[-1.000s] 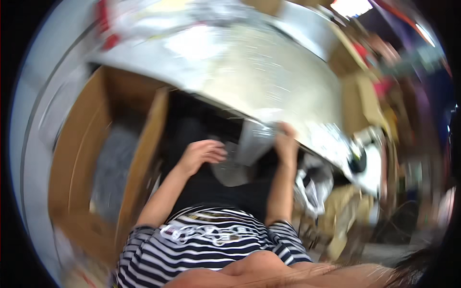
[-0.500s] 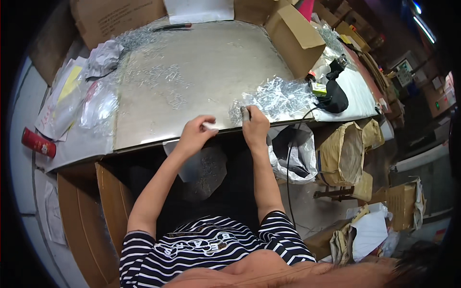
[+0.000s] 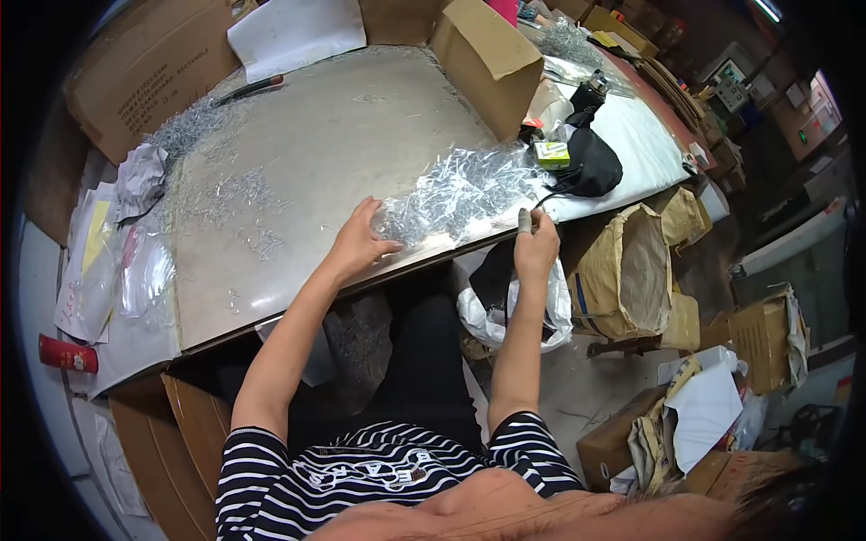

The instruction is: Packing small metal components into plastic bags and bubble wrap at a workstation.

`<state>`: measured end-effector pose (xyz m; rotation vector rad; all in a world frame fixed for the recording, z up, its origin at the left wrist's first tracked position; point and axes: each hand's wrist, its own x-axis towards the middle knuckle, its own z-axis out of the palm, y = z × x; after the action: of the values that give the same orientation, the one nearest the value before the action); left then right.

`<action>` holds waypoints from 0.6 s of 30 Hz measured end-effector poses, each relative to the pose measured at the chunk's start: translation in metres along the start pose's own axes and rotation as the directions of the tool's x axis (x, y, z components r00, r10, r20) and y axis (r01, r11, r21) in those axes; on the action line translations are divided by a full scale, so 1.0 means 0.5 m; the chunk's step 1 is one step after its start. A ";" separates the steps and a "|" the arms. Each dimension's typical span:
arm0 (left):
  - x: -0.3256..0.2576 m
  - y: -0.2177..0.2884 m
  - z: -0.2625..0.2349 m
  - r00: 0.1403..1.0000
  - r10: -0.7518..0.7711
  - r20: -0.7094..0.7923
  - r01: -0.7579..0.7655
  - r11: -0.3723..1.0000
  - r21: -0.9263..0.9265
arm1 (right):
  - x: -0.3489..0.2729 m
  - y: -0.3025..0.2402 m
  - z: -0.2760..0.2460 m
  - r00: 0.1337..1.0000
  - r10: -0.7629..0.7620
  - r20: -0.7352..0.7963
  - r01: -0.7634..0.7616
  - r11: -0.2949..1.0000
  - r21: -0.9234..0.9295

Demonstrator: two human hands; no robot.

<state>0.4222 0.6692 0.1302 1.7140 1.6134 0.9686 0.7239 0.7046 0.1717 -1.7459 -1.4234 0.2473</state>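
My left hand [image 3: 359, 242] is at the table's front edge, thumb and fingers spread apart. It is beside the left end of a heap of thin, shiny, silvery pieces [image 3: 469, 185] that looks mixed with clear plastic. Whether the fingertips touch the heap is hard to tell. My right hand [image 3: 538, 245] is just off the table edge, right of the heap, fingers closed and the grey-covered thumb tip upward. Anything inside its grip is hidden. A black cord [image 3: 548, 197] runs close above it.
A black bag-like object [image 3: 591, 162] with a yellow-green box [image 3: 552, 155] lies right of the heap. Loose shiny pieces [image 3: 239, 198] scatter over the metal tabletop [image 3: 352, 117]. An open carton [image 3: 487, 63] stands behind. A lined bag [image 3: 559, 311] and paper sack [image 3: 622, 275] stand below the edge.
The view has swung to the right. My left hand has opened from a pinch on a small white thing and moved to the heap. My right hand has drawn away rightward from the heap's left end.
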 end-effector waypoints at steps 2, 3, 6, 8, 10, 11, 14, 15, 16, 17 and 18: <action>0.013 -0.002 0.002 0.999 -0.016 0.041 0.017 1.000 -0.017 | 0.048 0.013 0.010 0.999 0.023 0.033 -0.025 0.999 0.035; 0.019 0.020 0.004 0.999 0.003 0.049 -0.004 1.000 0.030 | 0.074 0.028 0.029 0.999 0.022 0.044 -0.021 1.000 -0.021; 0.032 0.035 0.022 0.996 -0.024 0.086 0.023 1.000 0.017 | 0.124 0.030 0.073 0.996 0.031 0.088 -0.019 0.991 -0.132; 0.034 0.047 0.027 0.990 -0.065 0.124 0.070 0.997 -0.041 | 0.148 0.028 0.088 0.992 0.049 0.117 -0.026 0.982 -0.188; 0.025 0.073 0.025 0.977 -0.138 0.163 0.175 0.955 -0.239 | 0.173 0.045 0.089 0.947 -0.008 0.322 0.074 0.978 -0.193; 0.022 0.081 0.020 0.977 -0.142 0.160 0.177 0.956 -0.234 | 0.167 0.045 0.098 0.959 -0.122 0.256 0.136 0.990 -0.037; 0.016 0.091 0.013 0.956 -0.217 0.196 0.273 0.905 -0.326 | 0.151 0.036 0.101 0.957 -0.168 0.238 0.175 0.985 -0.008; 0.015 0.084 0.016 0.959 -0.208 0.190 0.264 0.900 -0.346 | 0.143 0.031 0.107 0.955 -0.172 0.240 0.177 0.984 -0.001; 0.014 0.079 0.017 0.963 -0.199 0.184 0.255 0.895 -0.367 | 0.136 0.025 0.113 0.952 -0.178 0.248 0.170 0.984 0.054; 0.014 0.081 0.017 0.963 -0.201 0.179 0.255 0.896 -0.365 | 0.128 0.015 0.115 0.949 -0.184 0.255 0.161 0.981 0.107; 0.014 0.083 0.018 0.964 -0.202 0.173 0.253 0.896 -0.364 | 0.118 0.004 0.118 0.948 -0.188 0.257 0.164 0.980 0.112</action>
<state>0.4530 0.6730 0.1600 1.2634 1.3911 0.9584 0.7083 0.7847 0.1540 -1.5442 -1.7241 0.4556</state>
